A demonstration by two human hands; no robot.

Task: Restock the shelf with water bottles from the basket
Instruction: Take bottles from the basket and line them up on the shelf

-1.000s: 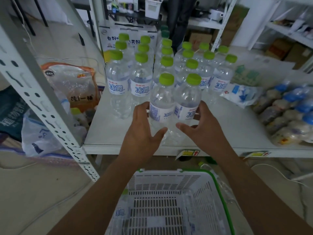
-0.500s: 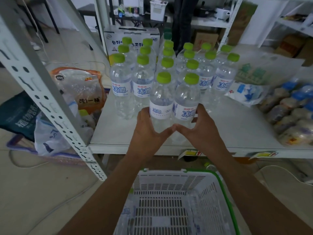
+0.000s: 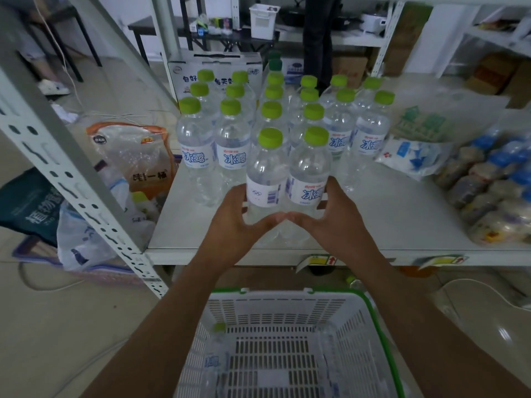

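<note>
Shelf board (image 3: 388, 219) white, floor (image 3: 57, 326) pale; fingers (image 3: 237, 196) of left hand (image 3: 235, 222) and right hand (image 3: 339, 216) wrap front bottles (image 3: 267, 173).

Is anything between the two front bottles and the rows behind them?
Nothing visible. The left hand holds the left front bottle, the right hand the right front bottle; both stand directly before the back rows on the shelf.

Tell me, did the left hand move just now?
Yes. The left hand, gripping the front left bottle, slid rightward across it; its thumb now touches the thumb of the right hand, which grips the front right bottle.
</note>
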